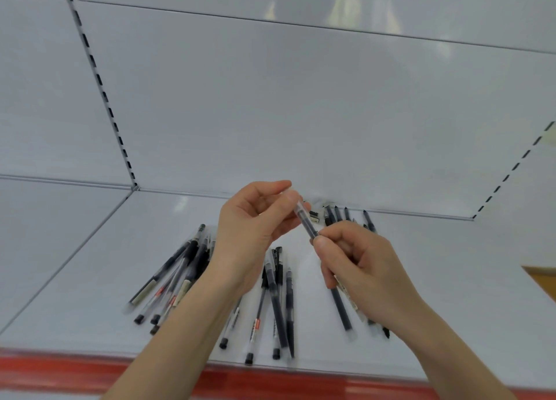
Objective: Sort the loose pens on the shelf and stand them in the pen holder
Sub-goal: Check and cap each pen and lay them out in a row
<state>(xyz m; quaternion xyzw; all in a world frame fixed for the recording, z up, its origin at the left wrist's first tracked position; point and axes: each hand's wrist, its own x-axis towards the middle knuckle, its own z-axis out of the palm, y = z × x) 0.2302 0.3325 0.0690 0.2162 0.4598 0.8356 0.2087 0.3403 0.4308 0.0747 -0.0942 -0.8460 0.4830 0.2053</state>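
Both hands are raised over the white shelf (90,279) with one dark pen (307,220) between them. My left hand (255,219) pinches its clear capped upper end. My right hand (358,261) grips the barrel, and the pen's lower end (341,312) sticks out below the fingers. Several loose dark pens lie in a pile at the left (177,276). Another group of pens lies in the middle (276,303). More pens stand at the back (346,216), behind my right hand; what holds them is hidden.
A white back panel (301,114) rises behind the shelf, with slotted uprights at left (102,90) and right (511,171). A red strip (60,369) runs along the shelf's front edge. A tan surface (541,276) shows at the far right.
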